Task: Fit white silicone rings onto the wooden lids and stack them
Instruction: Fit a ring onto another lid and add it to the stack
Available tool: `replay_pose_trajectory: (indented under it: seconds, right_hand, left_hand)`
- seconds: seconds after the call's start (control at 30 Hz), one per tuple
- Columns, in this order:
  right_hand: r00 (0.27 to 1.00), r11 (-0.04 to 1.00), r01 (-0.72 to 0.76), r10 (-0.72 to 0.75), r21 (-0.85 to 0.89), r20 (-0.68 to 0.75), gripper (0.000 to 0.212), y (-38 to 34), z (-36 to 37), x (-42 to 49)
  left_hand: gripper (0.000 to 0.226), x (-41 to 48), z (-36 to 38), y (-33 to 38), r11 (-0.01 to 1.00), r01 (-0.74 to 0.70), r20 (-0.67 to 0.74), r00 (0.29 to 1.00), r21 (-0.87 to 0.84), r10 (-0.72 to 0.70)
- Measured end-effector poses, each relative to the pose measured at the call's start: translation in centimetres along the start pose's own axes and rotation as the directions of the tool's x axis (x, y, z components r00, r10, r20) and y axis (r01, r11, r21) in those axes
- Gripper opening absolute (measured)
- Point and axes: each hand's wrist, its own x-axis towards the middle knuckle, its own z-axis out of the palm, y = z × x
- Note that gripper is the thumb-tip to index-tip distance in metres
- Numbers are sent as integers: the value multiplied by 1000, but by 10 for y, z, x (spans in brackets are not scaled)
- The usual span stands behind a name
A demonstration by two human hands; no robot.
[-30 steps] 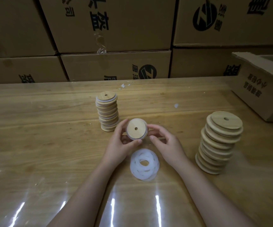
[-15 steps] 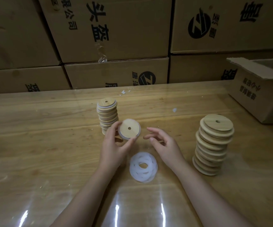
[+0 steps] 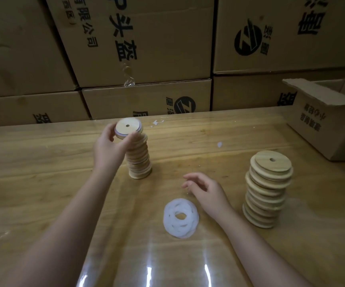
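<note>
The left hand (image 3: 109, 146) pinches a ringed wooden lid (image 3: 127, 129) by its rim just above the finished stack (image 3: 139, 160), which looks uneven. Set down off-centre, I'd say the lid could topple that column. Loose white silicone rings (image 3: 181, 218) lie heaped on the tabletop (image 3: 43, 172), with the right hand (image 3: 206, 191) relaxed and empty just beside them. Further right stands the stack of bare lids (image 3: 268, 189), then an open cardboard box (image 3: 322, 121), its contents hidden.

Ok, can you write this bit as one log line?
left grip: holds ringed lid at top of left stack | right grip: open, empty | rings: on table
</note>
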Motion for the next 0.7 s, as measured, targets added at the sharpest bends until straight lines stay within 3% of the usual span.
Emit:
replay_pose_trajectory:
  seconds: [0.1, 0.23, 0.37, 0.7]
  right_hand:
    - [1000, 1000, -8, 8, -7, 0, 24, 1, 1, 0]
    - [1000, 1000, -11, 11, 4, -3, 25, 1, 2, 0]
    - [1000, 1000, -18, 18, -4, 1, 22, -1, 1, -1]
    - [999, 999, -37, 38, -31, 11, 18, -5, 0, -3]
  left_hand:
    - [65, 1, 8, -16, 995, 97, 75, 992, 31, -99]
    - [72, 3, 12, -21, 994, 114, 84, 990, 2, -114]
    - [86, 5, 16, -19, 990, 54, 111, 991, 127, -69]
    - [82, 16, 21, -17, 976, -5, 133, 991, 219, -25]
